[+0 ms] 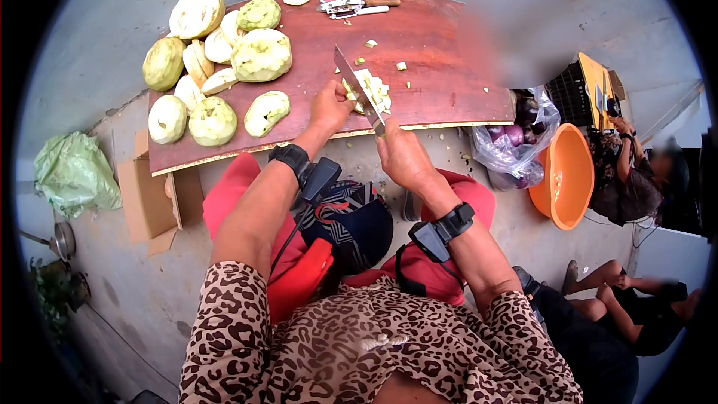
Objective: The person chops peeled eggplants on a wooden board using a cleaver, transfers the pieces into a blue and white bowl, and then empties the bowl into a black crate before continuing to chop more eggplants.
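My right hand grips the handle of a large kitchen knife, its blade angled up and left across diced pale-green vegetable. Left of the blade, my left hand has its fingers curled against the cut vegetable; the knife partly hides what they hold. Several peeled, round, pale-green vegetables, some of them cut, are grouped on the left of the dark red board. One peeled piece sits nearest my left hand. Small scraps are scattered around the dice.
Peelers lie at the board's far edge. An orange basin and a plastic bag of purple vegetables stand right. At left are a cardboard box and a green bag. Two other people are at the right.
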`<move>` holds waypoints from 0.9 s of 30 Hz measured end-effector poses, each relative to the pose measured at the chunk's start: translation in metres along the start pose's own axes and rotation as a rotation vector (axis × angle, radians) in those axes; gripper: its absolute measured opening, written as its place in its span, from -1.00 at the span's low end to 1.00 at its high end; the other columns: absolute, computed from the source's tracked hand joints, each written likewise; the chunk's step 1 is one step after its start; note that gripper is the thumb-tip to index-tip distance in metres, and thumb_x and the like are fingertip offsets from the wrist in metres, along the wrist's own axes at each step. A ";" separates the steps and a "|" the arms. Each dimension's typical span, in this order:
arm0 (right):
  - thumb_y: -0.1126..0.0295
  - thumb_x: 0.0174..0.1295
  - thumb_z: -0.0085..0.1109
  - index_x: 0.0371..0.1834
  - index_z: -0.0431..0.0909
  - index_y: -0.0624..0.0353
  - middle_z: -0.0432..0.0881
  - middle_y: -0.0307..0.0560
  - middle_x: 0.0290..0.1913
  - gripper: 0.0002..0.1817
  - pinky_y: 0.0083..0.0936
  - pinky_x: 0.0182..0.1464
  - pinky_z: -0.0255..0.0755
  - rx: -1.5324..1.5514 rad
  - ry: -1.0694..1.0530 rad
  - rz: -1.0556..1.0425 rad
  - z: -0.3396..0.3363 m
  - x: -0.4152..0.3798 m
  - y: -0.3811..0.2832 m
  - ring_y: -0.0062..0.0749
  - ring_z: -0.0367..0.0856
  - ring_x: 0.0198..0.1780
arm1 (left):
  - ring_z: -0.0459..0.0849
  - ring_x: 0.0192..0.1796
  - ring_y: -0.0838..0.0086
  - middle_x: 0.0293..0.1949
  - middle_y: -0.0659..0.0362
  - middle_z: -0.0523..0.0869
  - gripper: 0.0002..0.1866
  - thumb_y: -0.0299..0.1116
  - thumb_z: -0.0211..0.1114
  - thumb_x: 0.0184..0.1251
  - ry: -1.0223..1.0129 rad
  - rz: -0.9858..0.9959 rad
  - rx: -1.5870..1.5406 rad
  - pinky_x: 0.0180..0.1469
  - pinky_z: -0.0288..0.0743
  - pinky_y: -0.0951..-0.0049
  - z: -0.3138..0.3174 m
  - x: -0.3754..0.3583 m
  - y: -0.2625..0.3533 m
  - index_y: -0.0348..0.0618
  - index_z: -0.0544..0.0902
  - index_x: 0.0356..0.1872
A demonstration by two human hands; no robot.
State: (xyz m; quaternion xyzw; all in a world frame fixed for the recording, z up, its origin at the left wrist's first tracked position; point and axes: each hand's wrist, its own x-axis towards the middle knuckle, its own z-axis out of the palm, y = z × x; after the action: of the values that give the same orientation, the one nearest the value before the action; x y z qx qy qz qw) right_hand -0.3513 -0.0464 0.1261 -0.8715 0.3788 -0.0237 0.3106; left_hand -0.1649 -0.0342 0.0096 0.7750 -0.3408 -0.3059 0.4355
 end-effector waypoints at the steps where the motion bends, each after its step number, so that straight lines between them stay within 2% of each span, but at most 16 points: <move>1: 0.44 0.29 0.06 -0.19 0.27 0.39 0.56 0.46 -0.44 -0.77 0.12 -0.24 0.41 -0.001 0.009 -0.010 0.002 0.000 0.001 0.40 0.56 -0.29 | 0.60 -0.39 0.57 -0.38 0.19 0.64 -0.76 -0.51 0.41 0.12 -0.002 0.007 0.001 -0.36 0.55 0.52 0.000 0.000 0.001 -0.21 0.53 -0.24; 7: 0.44 0.29 0.06 -0.21 0.26 0.42 0.56 0.49 -0.43 -0.76 0.11 -0.23 0.42 0.002 0.003 -0.020 0.006 0.003 0.004 0.40 0.56 -0.27 | 0.59 -0.41 0.58 -0.40 0.21 0.63 -0.83 -0.58 0.35 0.15 -0.029 0.022 -0.057 -0.37 0.53 0.53 0.003 0.002 -0.005 -0.23 0.54 -0.27; 16: 0.46 0.30 -0.06 -0.25 0.29 0.43 0.57 0.45 -0.49 -0.82 0.08 -0.30 0.47 -0.075 0.028 -0.065 0.009 0.010 0.003 0.38 0.59 -0.37 | 0.57 -0.42 0.61 -0.44 0.24 0.62 -0.89 -0.63 0.31 0.17 -0.048 0.038 -0.133 -0.39 0.52 0.55 0.007 0.004 -0.008 -0.25 0.56 -0.33; 18: 0.48 0.29 -0.09 -0.25 0.30 0.42 0.58 0.46 -0.47 -0.84 0.07 -0.28 0.48 -0.088 0.023 -0.052 0.008 0.008 -0.003 0.36 0.61 -0.35 | 0.57 -0.42 0.61 -0.44 0.24 0.62 -0.89 -0.64 0.30 0.17 -0.052 0.045 -0.114 -0.39 0.52 0.55 0.007 0.004 -0.009 -0.25 0.56 -0.33; 21: 0.51 0.27 -0.12 -0.25 0.30 0.42 0.58 0.49 -0.43 -0.86 0.06 -0.25 0.49 -0.105 -0.003 -0.053 0.005 0.008 -0.008 0.36 0.62 -0.31 | 0.61 -0.40 0.49 -0.46 0.17 0.67 -0.88 -0.58 0.33 0.09 -0.049 0.006 -0.148 -0.25 0.52 0.44 0.007 0.006 -0.012 -0.22 0.59 -0.35; 25: 0.55 0.24 -0.13 -0.25 0.31 0.43 0.59 0.51 -0.39 -0.88 0.08 -0.21 0.49 -0.138 -0.048 -0.040 0.000 0.011 -0.011 0.36 0.63 -0.27 | 0.62 -0.39 0.48 -0.45 0.16 0.68 -0.89 -0.58 0.32 0.09 -0.053 0.015 -0.161 -0.25 0.53 0.43 0.009 0.009 -0.014 -0.23 0.59 -0.35; 27: 0.59 0.18 -0.11 -0.20 0.33 0.43 0.62 0.47 -0.32 -0.84 0.00 -0.15 0.52 -0.164 -0.095 -0.001 -0.003 0.013 -0.015 0.28 0.65 -0.21 | 0.63 -0.39 0.47 -0.45 0.16 0.68 -0.88 -0.58 0.32 0.08 -0.054 0.022 -0.138 -0.25 0.53 0.43 0.007 0.008 -0.013 -0.24 0.59 -0.34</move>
State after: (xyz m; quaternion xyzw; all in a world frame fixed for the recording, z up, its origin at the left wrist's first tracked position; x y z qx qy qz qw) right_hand -0.3334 -0.0495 0.1346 -0.8944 0.3637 0.0488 0.2557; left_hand -0.1622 -0.0383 -0.0059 0.7308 -0.3387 -0.3447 0.4820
